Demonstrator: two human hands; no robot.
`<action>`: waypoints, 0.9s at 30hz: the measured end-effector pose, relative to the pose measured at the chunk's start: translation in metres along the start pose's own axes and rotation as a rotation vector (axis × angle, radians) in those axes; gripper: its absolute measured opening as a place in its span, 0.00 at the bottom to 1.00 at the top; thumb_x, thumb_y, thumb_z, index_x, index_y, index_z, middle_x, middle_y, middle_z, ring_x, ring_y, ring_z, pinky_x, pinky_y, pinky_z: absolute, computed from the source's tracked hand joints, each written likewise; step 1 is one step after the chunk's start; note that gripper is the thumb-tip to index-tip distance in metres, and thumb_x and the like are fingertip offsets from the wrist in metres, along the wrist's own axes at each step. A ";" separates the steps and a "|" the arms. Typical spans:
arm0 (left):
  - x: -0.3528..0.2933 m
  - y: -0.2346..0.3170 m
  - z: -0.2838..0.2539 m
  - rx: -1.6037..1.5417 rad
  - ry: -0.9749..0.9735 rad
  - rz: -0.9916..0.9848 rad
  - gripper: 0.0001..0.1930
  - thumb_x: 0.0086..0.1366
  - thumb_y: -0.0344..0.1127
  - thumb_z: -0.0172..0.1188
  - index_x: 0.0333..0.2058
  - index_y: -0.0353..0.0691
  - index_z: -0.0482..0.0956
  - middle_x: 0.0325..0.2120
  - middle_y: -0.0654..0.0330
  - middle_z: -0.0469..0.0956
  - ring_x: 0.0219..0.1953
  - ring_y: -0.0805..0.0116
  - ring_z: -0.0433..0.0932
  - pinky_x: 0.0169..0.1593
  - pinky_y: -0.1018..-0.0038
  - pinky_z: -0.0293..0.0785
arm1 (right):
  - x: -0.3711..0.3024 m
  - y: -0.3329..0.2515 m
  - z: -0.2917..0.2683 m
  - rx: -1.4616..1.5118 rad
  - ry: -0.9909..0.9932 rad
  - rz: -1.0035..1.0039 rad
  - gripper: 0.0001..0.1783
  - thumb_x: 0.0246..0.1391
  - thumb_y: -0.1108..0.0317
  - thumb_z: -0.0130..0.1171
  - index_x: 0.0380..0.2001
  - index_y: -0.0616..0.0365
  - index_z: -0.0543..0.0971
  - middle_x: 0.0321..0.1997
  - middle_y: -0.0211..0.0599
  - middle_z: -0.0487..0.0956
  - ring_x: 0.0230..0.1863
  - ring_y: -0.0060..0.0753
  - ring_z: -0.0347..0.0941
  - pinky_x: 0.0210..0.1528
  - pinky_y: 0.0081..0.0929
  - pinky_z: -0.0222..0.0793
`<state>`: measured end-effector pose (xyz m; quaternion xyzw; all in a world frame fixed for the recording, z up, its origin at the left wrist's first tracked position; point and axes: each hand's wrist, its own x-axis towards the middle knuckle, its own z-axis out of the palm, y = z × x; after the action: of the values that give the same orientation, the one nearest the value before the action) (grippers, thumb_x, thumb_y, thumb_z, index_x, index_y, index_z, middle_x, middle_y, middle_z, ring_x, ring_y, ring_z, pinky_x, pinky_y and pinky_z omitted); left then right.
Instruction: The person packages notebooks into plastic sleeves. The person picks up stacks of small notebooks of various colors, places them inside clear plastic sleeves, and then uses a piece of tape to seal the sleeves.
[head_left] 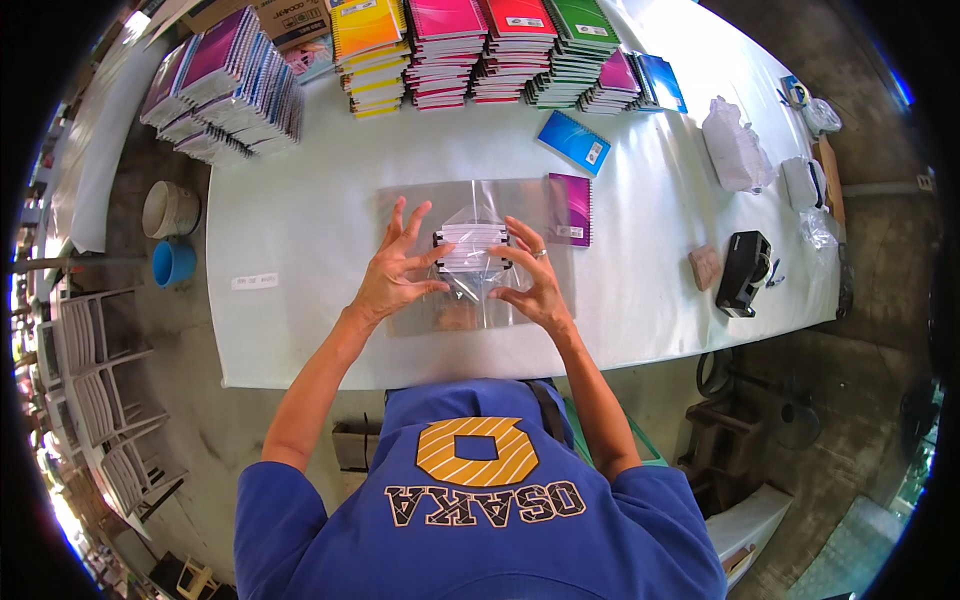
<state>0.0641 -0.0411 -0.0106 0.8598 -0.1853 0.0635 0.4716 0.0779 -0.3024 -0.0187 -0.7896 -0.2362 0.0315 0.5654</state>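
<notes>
A small stack of notebooks (474,247), page edges showing white and dark spiral bindings at both ends, stands in clear plastic film at the middle of the table. Under it lie flat clear plastic sheets (405,315). My left hand (400,262) is at the stack's left side, its index fingertip by the page edges, thumb lower down and other fingers raised. From the right, my right hand (532,275), with a ring on one finger, reaches the stack the same way, fingers apart. Whether either thumb pinches the film is hard to make out. A purple notebook (571,210) lies partly beside the sheets.
Along the far edge stand piles of yellow (368,30), pink (447,20), red (520,18) and green notebooks (583,25). Another stack (215,60) is at far left. A blue notebook (574,142) lies nearer. To the right are a black tape dispenser (743,275), a brown block (703,268) and a white plastic bag (737,145).
</notes>
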 end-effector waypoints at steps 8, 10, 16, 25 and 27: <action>0.013 0.010 0.008 0.112 -0.012 0.081 0.23 0.43 0.46 0.73 0.43 0.64 0.84 0.67 0.69 0.56 0.71 0.53 0.41 0.69 0.56 0.51 | 0.008 -0.008 0.013 -0.066 0.115 -0.107 0.27 0.33 0.69 0.75 0.43 0.53 0.80 0.67 0.45 0.61 0.68 0.49 0.57 0.66 0.44 0.58; 0.013 0.012 0.006 0.149 -0.005 0.069 0.18 0.47 0.48 0.70 0.41 0.62 0.85 0.66 0.69 0.59 0.71 0.53 0.42 0.69 0.56 0.52 | 0.011 -0.013 0.016 -0.048 0.142 -0.092 0.22 0.36 0.71 0.74 0.39 0.55 0.80 0.64 0.45 0.64 0.66 0.48 0.60 0.65 0.43 0.60; 0.029 0.020 -0.002 0.295 -0.058 0.158 0.18 0.47 0.42 0.72 0.41 0.60 0.86 0.64 0.67 0.63 0.71 0.53 0.43 0.68 0.59 0.54 | 0.028 -0.025 0.006 0.006 0.134 -0.020 0.08 0.43 0.74 0.69 0.28 0.60 0.81 0.53 0.43 0.74 0.51 0.43 0.73 0.53 0.35 0.69; 0.054 0.017 0.004 -0.273 0.060 -0.099 0.26 0.49 0.41 0.73 0.49 0.47 0.81 0.64 0.64 0.63 0.70 0.59 0.49 0.69 0.61 0.52 | 0.051 -0.027 -0.007 0.038 0.105 0.177 0.09 0.42 0.72 0.71 0.27 0.62 0.80 0.43 0.32 0.79 0.42 0.26 0.74 0.46 0.24 0.67; 0.059 0.003 0.001 -0.382 -0.090 -0.218 0.25 0.51 0.39 0.72 0.49 0.43 0.80 0.63 0.64 0.65 0.70 0.60 0.50 0.68 0.62 0.52 | 0.056 -0.026 -0.009 0.098 0.104 0.230 0.10 0.42 0.72 0.71 0.29 0.62 0.81 0.41 0.30 0.78 0.40 0.23 0.72 0.44 0.21 0.65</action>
<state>0.1169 -0.0585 0.0080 0.7719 -0.1208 -0.0624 0.6211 0.1217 -0.2813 0.0205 -0.7835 -0.1127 0.0667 0.6074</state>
